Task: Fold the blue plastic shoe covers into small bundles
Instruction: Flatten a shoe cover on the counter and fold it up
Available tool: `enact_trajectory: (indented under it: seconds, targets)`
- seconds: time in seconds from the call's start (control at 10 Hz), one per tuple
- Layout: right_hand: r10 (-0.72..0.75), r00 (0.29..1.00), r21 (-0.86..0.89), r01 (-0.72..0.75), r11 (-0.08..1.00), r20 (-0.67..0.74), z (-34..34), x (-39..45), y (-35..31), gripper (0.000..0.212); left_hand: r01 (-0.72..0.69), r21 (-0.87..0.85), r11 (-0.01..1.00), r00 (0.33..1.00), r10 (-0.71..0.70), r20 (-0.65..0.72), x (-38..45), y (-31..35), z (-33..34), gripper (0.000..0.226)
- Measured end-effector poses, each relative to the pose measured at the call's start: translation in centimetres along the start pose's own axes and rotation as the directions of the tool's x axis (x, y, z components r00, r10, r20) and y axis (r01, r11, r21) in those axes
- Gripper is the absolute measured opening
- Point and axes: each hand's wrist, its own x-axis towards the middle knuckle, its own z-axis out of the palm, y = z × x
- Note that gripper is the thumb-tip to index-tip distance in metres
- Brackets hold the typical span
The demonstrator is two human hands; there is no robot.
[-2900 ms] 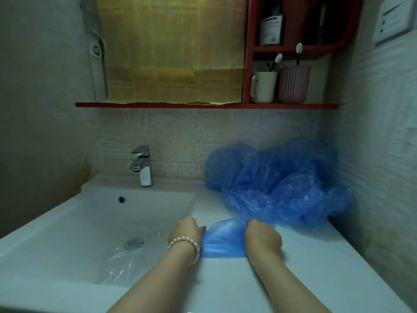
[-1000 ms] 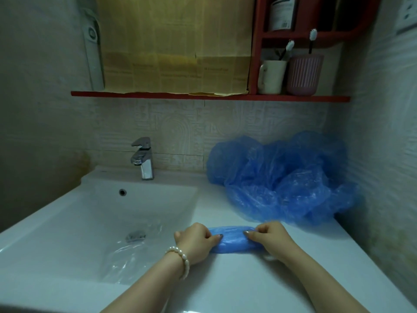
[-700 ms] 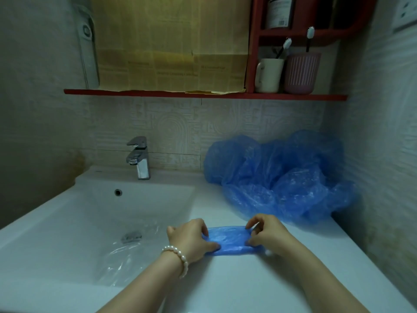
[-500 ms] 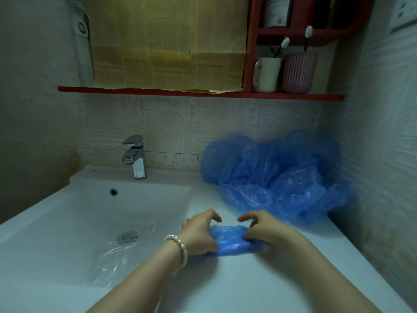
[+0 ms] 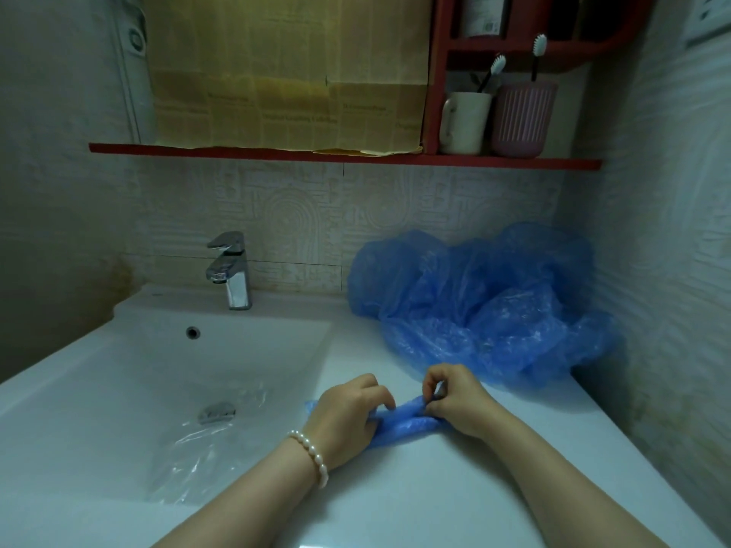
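- The tabletop (image 5: 455,488) beside the sink (image 5: 118,389) carries everything; its white surface looks smooth, so I expect thin film to slide on it.
- The pile of loose shoe covers (image 5: 486,310) sits puffed up against the back wall, near my hands: light and soft, I judge.
- My left hand (image 5: 348,413) grips one end of the half-rolled shoe cover (image 5: 403,423) lying on the tabletop.
- My right hand (image 5: 459,401) pinches the other end; holding at the ends should stop it springing open.
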Motion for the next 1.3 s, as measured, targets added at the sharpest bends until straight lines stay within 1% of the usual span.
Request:
enact_trajectory:
  seconds: [0.1, 0.2, 0.3, 0.4, 0.5, 0.6, 0.7, 0.8, 0.9, 1.0, 1.1, 1.2, 1.3]
  targets:
    - [-0.04, 0.999, 0.008, 0.04, 0.999, -0.007, 0.3, 0.0, 0.4, 0.028, -0.116, 0.127, 0.985, 0.993, 0.111, 0.045, -0.5, 0.3, -0.7, 0.018]
    - [-0.117, 0.992, -0.027, 0.115, 0.993, -0.045, 0.6, 0.1, 0.5, 0.037, -0.192, 0.276, 0.942, 0.969, 0.137, 0.204, -0.7, 0.0, -1.7, 0.01]
    - [-0.236, 0.968, -0.16, 0.219, 0.962, -0.091, 0.8, 0.3, 0.8, 0.044, -0.253, 0.414, 0.874, 0.914, 0.077, 0.397, -0.7, 1.6, -3.5, 0.009]
    - [-0.271, 0.959, -0.269, 0.239, 0.933, -0.087, 0.9, 1.0, 0.7, 0.034, -0.196, 0.482, 0.854, 0.862, -0.085, 0.5, -0.4, 4.0, -4.8, 0.024]
    - [-0.468, 0.882, -0.571, 0.356, 0.74, -0.057, 1.3, 1.7, 0.4, 0.014, -0.054, 0.392, 0.918, 0.774, -0.21, 0.598, -0.6, 6.2, -6.1, 0.022]
    - [-0.597, 0.797, -0.579, 0.53, 0.619, 0.091, 2.2, 2.5, 0.1, 0.038, 0.203, 0.145, 0.968, 0.537, -0.234, 0.811, -0.7, 6.4, -8.6, 0.014]
    - [-0.685, 0.72, -0.628, 0.584, 0.515, 0.107, 1.9, 2.7, -0.7, 0.012, 0.432, -0.111, 0.895, 0.626, -0.209, 0.751, -0.2, 5.2, -10.4, 0.016]
    - [-0.48, 0.853, -0.563, 0.504, 0.655, 0.204, 1.7, 2.0, -2.7, 0.019, 0.264, -0.245, 0.933, 0.951, -0.21, 0.226, 0.2, 2.7, -8.3, 0.015]
    - [-0.569, 0.758, -0.546, 0.638, 0.543, 0.32, 2.5, 2.8, -1.8, 0.038, 0.094, -0.178, 0.98, 0.988, -0.071, 0.134, -0.5, 1.2, -4.7, 0.031]
    - [-0.698, 0.695, -0.567, 0.649, 0.507, 0.172, 2.5, 3.2, -1.4, 0.018, 0.063, -0.118, 0.991, 0.982, -0.041, 0.184, -1.2, 0.3, -2.4, 0.046]
    - [-0.831, 0.555, -0.706, 0.585, 0.399, -0.01, 2.2, 4.5, -0.8, 0.021, 0.007, -0.138, 0.99, 0.985, 0.017, 0.172, -1.4, -0.1, -1.6, 0.043]
    - [-0.802, 0.57, -0.854, 0.316, 0.413, -0.177, 2.6, 5.7, 0.3, 0.037, 0.005, -0.08, 0.997, 0.969, 0.015, 0.246, -1.3, -0.4, -1.5, 0.057]
    - [-0.678, 0.681, -0.805, 0.221, 0.55, -0.277, 3.1, 6.5, 1.1, 0.056, 0.038, 0.045, 0.998, 0.946, -0.05, 0.321, -1.1, -0.8, -1.3, 0.057]
